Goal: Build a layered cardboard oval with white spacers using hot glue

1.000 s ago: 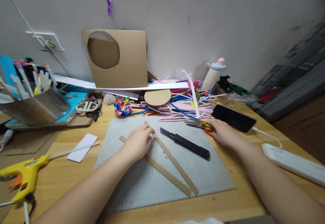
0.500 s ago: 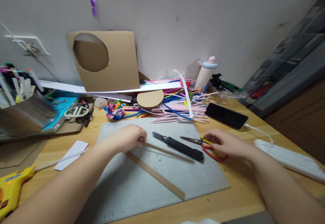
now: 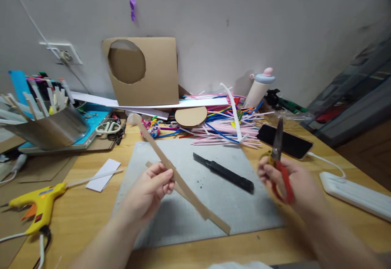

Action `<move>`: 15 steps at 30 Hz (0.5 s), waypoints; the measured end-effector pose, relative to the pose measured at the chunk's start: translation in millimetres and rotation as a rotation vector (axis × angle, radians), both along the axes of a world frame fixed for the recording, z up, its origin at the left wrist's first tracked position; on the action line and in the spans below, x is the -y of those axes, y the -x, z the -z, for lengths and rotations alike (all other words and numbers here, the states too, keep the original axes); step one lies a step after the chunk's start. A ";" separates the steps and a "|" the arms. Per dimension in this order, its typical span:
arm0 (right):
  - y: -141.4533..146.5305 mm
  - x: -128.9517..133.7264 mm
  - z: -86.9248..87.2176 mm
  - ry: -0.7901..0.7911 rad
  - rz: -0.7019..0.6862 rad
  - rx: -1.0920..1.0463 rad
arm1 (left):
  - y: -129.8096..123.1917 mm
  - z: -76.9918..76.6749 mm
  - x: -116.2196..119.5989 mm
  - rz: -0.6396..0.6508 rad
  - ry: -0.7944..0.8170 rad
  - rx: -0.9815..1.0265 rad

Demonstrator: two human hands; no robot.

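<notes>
My left hand (image 3: 157, 185) pinches a narrow cardboard strip (image 3: 186, 185), raised at a slant over the grey cutting mat (image 3: 183, 236). Beneath it a second cardboard strip (image 3: 218, 221) lies on the mat. To the right, my right hand (image 3: 281, 179) grips a pair of scissors (image 3: 277, 149) with red and yellow handles, the blades pointing up; the hand is somewhat blurred. Between my hands a black utility knife (image 3: 229, 175) lies on the mat, its blade toward the upper left.
A yellow glue gun (image 3: 45, 204) and white paper pieces (image 3: 104, 175) lie left. Behind the mat are pipe cleaners (image 3: 226, 128), a cardboard half disc (image 3: 191, 116) and a cardboard sheet with a round hole (image 3: 160, 69). A phone (image 3: 285, 141) and power strip (image 3: 354, 195) lie right.
My right hand has lifted the scissors off the table and turned them blades up. My left hand has raised one strip from the mat. The view has shifted slightly left.
</notes>
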State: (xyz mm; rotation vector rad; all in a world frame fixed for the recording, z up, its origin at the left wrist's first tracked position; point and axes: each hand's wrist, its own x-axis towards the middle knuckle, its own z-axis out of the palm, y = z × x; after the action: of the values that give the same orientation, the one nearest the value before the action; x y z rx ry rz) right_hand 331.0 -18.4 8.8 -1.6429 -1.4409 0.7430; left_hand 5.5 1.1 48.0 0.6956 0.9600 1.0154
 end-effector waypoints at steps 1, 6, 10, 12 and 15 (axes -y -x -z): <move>18.5 9.2 -2.6 0.064 -0.120 -0.188 | -2.9 1.6 2.6 -0.008 -0.022 -0.004; 92.7 36.0 -22.7 0.309 -0.508 -0.264 | -9.0 13.1 15.1 0.057 -0.106 -0.033; 106.4 32.6 -27.1 0.393 -0.645 -0.109 | -6.1 26.3 22.7 0.152 -0.092 0.036; 106.8 31.5 -20.0 0.422 -0.677 -0.170 | -4.0 28.6 23.8 0.177 -0.056 0.098; 108.6 34.0 -7.7 0.562 -0.680 -0.359 | -0.9 26.2 22.6 0.216 0.026 0.237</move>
State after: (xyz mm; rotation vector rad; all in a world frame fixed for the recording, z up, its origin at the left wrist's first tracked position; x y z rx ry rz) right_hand 222.4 -52.4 16.5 -1.2683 -1.6075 1.8615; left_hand 6.4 -21.5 21.8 0.6271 0.6755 0.8703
